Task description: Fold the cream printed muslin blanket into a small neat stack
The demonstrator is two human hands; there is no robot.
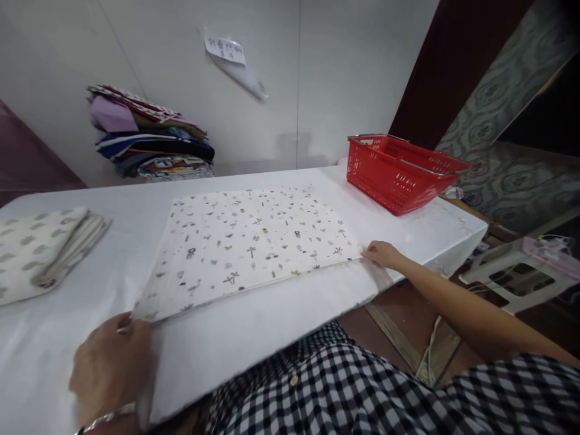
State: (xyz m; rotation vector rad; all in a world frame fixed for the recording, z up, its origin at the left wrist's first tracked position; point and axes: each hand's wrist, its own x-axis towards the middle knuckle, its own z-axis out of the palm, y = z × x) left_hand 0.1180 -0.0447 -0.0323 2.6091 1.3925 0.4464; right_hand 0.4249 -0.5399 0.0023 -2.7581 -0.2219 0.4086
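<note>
A white cloth point(254, 241) printed with small palm trees, birds and leaves lies spread flat on the table, its near edge showing more than one layer. My left hand point(113, 356) pinches the near left corner, fingers closed on the fabric. At the near right corner, my right hand point(381, 254) grips the same cloth between thumb and fingers. Between the two hands the near edge runs fairly straight. My left hand is slightly blurred.
A folded cloth with grey-green shapes point(40, 251) lies at the table's left. On the white-covered table point(272, 320), a red plastic basket point(399, 172) stands at the back right. Folded fabrics point(154, 136) are piled behind the table. A plastic stool point(521, 266) stands to the right.
</note>
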